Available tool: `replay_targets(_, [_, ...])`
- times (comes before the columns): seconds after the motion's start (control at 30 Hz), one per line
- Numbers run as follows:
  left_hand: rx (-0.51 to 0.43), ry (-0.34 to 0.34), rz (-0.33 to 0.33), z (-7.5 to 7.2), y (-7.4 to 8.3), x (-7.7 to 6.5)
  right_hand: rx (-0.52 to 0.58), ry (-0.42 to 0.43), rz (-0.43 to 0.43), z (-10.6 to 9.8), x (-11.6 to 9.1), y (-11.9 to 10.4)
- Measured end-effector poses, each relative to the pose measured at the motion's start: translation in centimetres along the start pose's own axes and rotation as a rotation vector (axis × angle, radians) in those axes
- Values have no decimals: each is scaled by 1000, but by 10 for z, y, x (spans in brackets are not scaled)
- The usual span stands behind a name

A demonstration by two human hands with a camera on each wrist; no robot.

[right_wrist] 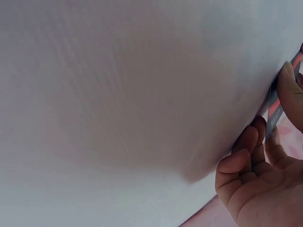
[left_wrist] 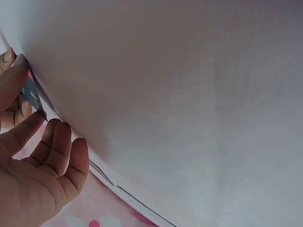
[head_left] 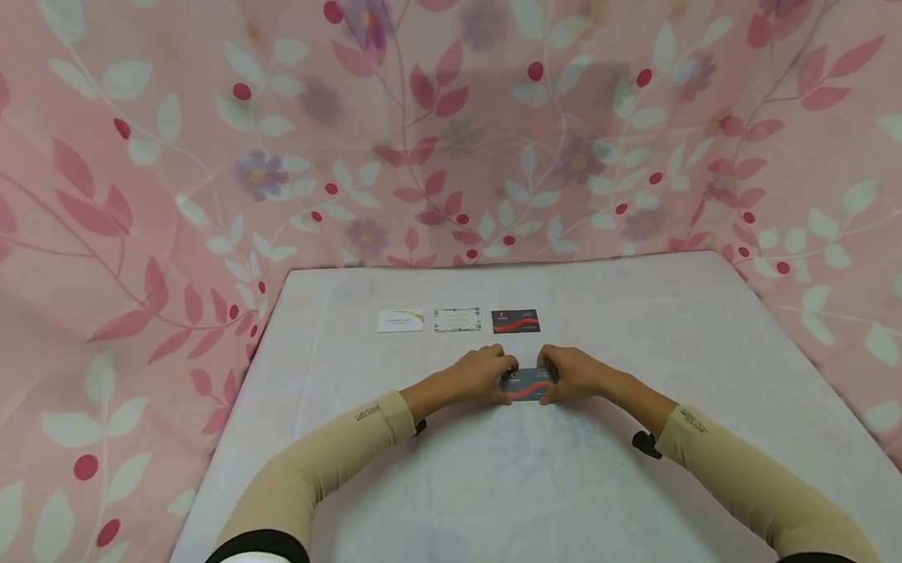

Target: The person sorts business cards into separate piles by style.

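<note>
Between my two hands is a dark grey business card (head_left: 527, 384) with a red wave across it. My left hand (head_left: 482, 373) pinches its left end between thumb and forefinger, and my right hand (head_left: 577, 372) pinches its right end the same way. In the left wrist view, the card (left_wrist: 31, 92) shows edge-on at the thumb, tilted close over the tablecloth. The right wrist view shows the card (right_wrist: 273, 111) partly covered by the thumb, with the other fingers curled beside it near the cloth.
Beyond my hands, a row of cards lies on the white cloth-covered table (head_left: 429, 498): a white card (head_left: 400, 320) with a yellow-green corner, a card with a leafy border (head_left: 457, 319), and a black card (head_left: 515, 321) with a red wave. Pink floral cloth (head_left: 461, 140) hangs around the table.
</note>
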State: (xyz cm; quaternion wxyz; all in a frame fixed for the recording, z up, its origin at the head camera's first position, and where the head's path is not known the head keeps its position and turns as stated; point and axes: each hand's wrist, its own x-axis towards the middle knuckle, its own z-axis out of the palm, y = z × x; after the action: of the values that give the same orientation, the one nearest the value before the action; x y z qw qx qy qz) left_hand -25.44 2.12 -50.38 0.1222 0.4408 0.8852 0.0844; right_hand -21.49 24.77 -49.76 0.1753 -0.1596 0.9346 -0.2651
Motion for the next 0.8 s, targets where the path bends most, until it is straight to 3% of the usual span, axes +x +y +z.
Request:
replay_targets(0.4, [73, 37, 50, 1, 1, -8, 67, 97, -45, 8, -3, 2])
replay_targets(0.5, [102, 57, 56, -2, 1, -11, 167, 103, -15, 8, -3, 5])
replay_targets(0.63, [134, 110, 61, -6, 0, -13, 381, 96, 32, 6, -3, 6])
replay_targets(0.8, [96, 162, 48, -10, -6, -13, 535, 88, 56, 6, -1, 4])
